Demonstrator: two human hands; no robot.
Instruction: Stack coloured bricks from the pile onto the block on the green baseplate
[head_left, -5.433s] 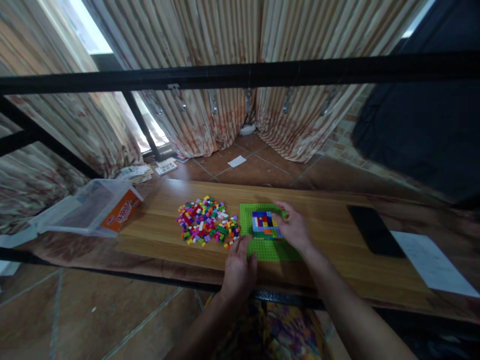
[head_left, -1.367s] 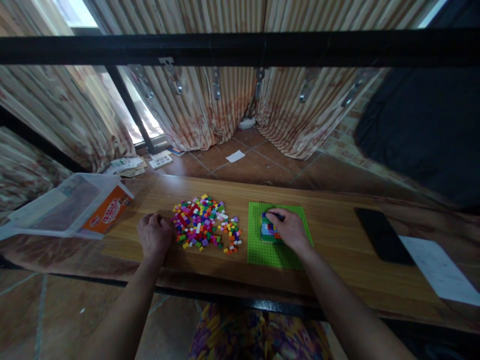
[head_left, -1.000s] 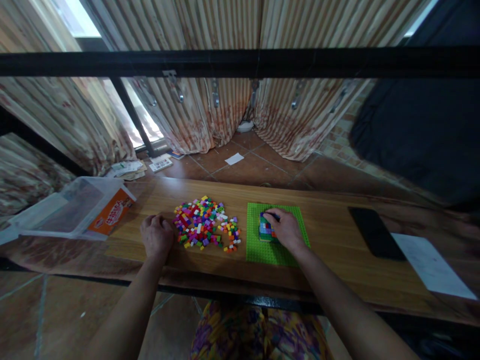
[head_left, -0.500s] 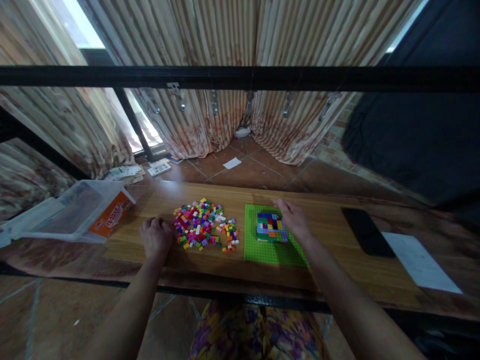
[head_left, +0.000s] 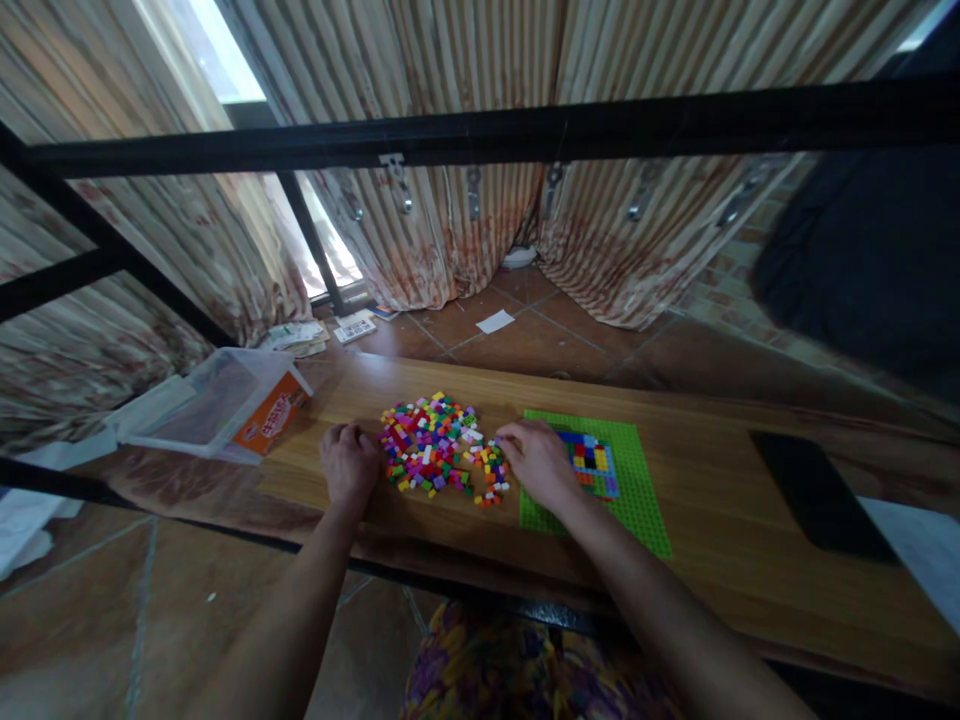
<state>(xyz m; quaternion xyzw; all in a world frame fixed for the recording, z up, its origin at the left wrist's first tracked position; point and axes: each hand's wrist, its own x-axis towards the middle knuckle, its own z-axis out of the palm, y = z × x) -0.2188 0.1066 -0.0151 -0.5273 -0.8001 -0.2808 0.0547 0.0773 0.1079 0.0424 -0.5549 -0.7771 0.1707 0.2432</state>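
Observation:
A heap of small coloured bricks (head_left: 431, 452) lies on the wooden tabletop (head_left: 705, 520). Right of it is a green baseplate (head_left: 626, 485) with a square block of mixed-colour bricks (head_left: 596, 462) built on it. My left hand (head_left: 349, 465) rests on the wood at the heap's left edge, fingers curled in a loose fist. My right hand (head_left: 536, 462) lies over the baseplate's left edge, its fingertips bent down among the bricks at the heap's right side. What those fingertips hold, if anything, is hidden.
A clear plastic box (head_left: 217, 405) with an orange label lies on its side at the left. A black phone (head_left: 814, 490) and a white sheet (head_left: 919, 545) lie at the right. A black metal bar (head_left: 480, 135) crosses above. Curtains and a tiled floor lie beyond.
My right hand has left the far side of the brick block and crossed leftward to the right side of the loose heap. My left hand has stayed put. The view has shifted.

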